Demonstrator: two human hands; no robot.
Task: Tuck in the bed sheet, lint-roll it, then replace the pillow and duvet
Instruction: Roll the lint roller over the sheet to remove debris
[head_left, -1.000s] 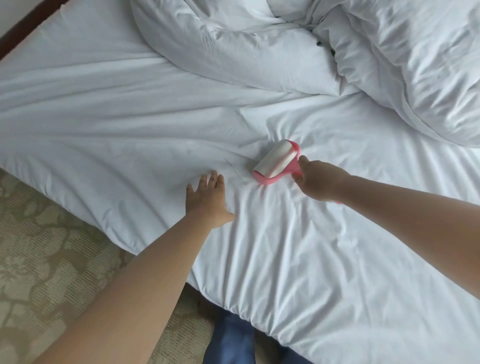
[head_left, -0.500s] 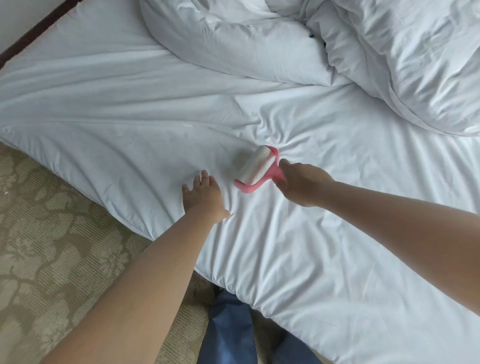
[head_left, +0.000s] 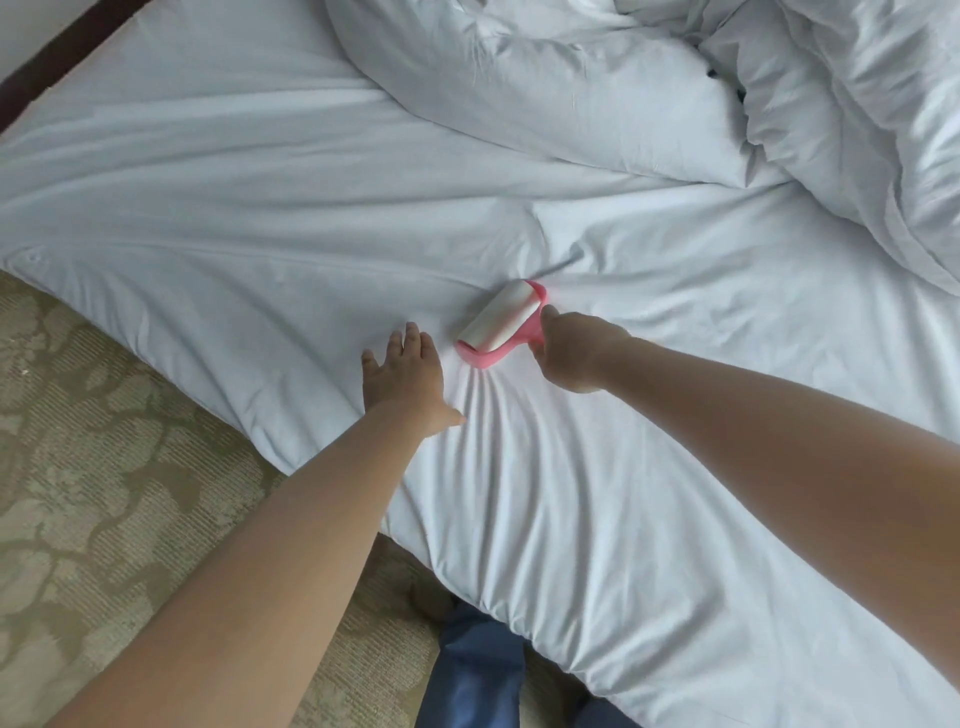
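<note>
A person's right hand (head_left: 569, 349) grips the handle of a pink lint roller (head_left: 500, 323), its white drum resting on the bed sheet (head_left: 260, 218) near the bed's corner. The left hand (head_left: 402, 376) lies flat, fingers straight, pressing the sheet just beside the roller. The roller looks light and rigid, best held by its handle; the soft sheet bunches easily, so pinning it seems wise.

Right hand (head_left: 569, 353) grips lint roller (head_left: 501, 321) on sheet (head_left: 260, 218); left hand (head_left: 402, 379) presses flat.
</note>
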